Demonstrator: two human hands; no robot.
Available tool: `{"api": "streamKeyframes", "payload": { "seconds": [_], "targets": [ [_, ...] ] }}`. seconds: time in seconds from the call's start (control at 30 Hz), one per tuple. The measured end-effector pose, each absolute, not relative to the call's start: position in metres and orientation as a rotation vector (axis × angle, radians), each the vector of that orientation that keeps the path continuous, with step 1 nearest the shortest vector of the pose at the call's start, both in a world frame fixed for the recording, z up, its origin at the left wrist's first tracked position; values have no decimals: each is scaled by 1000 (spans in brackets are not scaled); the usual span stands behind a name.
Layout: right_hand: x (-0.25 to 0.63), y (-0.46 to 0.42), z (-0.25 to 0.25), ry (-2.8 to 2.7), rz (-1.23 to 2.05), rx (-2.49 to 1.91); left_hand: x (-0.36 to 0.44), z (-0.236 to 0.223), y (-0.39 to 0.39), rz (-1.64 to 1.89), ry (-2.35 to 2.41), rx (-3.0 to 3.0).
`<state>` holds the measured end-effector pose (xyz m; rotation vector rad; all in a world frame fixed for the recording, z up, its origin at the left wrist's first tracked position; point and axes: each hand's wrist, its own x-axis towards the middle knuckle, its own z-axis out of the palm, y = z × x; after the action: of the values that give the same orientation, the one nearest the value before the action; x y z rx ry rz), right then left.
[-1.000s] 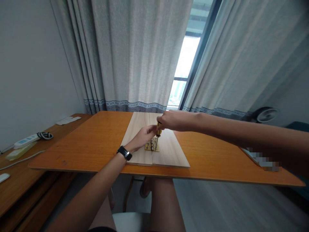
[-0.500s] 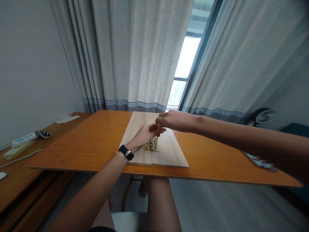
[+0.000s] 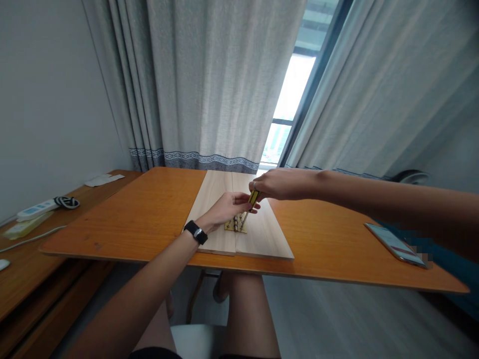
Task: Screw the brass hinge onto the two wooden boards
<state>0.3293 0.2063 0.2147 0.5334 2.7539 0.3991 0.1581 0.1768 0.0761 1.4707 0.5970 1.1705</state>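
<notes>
The right hand (image 3: 284,183) now pinches a yellow-handled screwdriver (image 3: 253,198) that leans more; the left hand (image 3: 228,208) curls over a brass hinge (image 3: 230,227) on a pale wooden board (image 3: 262,234), can't tell if it grips

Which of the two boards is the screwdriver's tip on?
The right board: the tip of the screwdriver, in the right hand, meets the hinge leaf there, right of the seam. The left hand is over the left board.

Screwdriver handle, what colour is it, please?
The screwdriver handle is yellow with black marks; it shows best in the head view.
</notes>
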Motion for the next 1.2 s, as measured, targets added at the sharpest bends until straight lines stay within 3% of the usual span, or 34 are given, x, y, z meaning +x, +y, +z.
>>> {"api": "streamKeyframes", "payload": {
  "seconds": [0.13,0.3,0.37,0.5,0.63,0.83,1.2],
  "targets": [
    [321,205,218,2639,631,485,157,79,171,1126,544,1512],
    [307,190,214,2599,299,931,172,72,170,1226,628,1612],
    [305,185,211,2582,308,1017,179,68,172,1367,727,1571],
    [309,189,210,2657,689,570,183,65,180,1405,697,1423],
    [309,198,217,2638,717,219,173,68,182,1237,563,1521],
    [301,200,220,2468,588,758,172,66,180,1523,962,1601],
    [291,196,210,2594,397,937,176,59,182,1546,896,1531]
  ]
}}
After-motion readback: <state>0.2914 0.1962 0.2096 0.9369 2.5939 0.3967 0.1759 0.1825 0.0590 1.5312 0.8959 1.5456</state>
